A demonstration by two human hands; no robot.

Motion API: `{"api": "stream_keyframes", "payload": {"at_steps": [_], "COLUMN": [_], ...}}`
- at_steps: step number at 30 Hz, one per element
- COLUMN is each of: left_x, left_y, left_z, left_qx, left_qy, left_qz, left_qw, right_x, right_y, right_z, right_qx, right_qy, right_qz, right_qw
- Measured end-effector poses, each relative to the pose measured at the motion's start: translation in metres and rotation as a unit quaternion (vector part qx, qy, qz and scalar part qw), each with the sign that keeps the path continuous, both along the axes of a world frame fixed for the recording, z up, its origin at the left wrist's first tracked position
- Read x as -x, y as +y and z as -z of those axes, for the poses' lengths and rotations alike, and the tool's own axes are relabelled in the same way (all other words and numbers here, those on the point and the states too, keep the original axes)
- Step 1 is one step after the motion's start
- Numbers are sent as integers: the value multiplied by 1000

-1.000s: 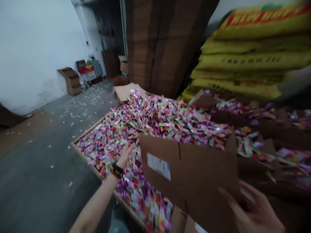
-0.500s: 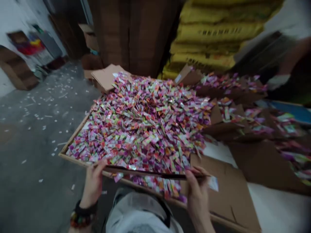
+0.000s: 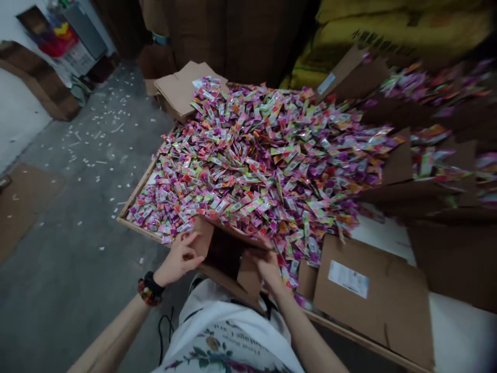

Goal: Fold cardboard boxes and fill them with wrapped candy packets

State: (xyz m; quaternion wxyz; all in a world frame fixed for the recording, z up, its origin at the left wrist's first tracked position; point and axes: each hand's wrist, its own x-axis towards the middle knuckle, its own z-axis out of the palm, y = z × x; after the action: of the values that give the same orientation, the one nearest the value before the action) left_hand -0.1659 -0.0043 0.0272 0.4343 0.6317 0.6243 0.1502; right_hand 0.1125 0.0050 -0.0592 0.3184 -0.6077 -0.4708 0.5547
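An unfolded cardboard box [image 3: 217, 272] is in front of my body with its opening facing up and a dark inside. My left hand [image 3: 179, 260] has bent fingers on the box's left flap, thumb and forefinger at its edge. On the other side my right hand [image 3: 267, 267] grips the far right edge, its fingertips partly hidden by the cardboard. Just beyond the box spreads a big heap of small shiny wrapped packets [image 3: 248, 160], purple, pink and green, on a wooden-edged table [image 3: 135, 199].
A flattened carton [image 3: 373, 305] with a white label lies at the right. Behind it stand open cartons full of packets [image 3: 430, 166]. Folded cardboard [image 3: 182, 90] rests at the table's far left corner. Yellow sacks [image 3: 396, 41] are stacked behind. White scraps litter the floor [image 3: 89, 202].
The cardboard was flat, held edge-on between both hands. Now it is opened into a box shape nearer my body, and my hands are closer together.
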Motion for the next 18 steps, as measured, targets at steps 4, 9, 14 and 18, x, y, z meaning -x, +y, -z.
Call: {"api": "stream_keyframes", "payload": {"at_steps": [4,9,14,18], "left_x": [-24,-22,-14,-30], "left_y": [3,-4,9,35], "left_z": [44,59,29,24], "left_qx": [-147,-221,-162,-86], "left_qy": [117,-12,100,242], "left_qz": [-108,-306,69,374], "left_qw": [976,926,979,891], "right_x": [-18,21,30,36], "right_y": [36,25,-5,-11], "right_z": [-74,-86,-25,-13], "right_qx": [-20,-117,-203,-206], "right_qy": [19,-145,-249,-244], "right_qz": [-383,-521,-537,-530], "right_qw": [923,833,780,786]}}
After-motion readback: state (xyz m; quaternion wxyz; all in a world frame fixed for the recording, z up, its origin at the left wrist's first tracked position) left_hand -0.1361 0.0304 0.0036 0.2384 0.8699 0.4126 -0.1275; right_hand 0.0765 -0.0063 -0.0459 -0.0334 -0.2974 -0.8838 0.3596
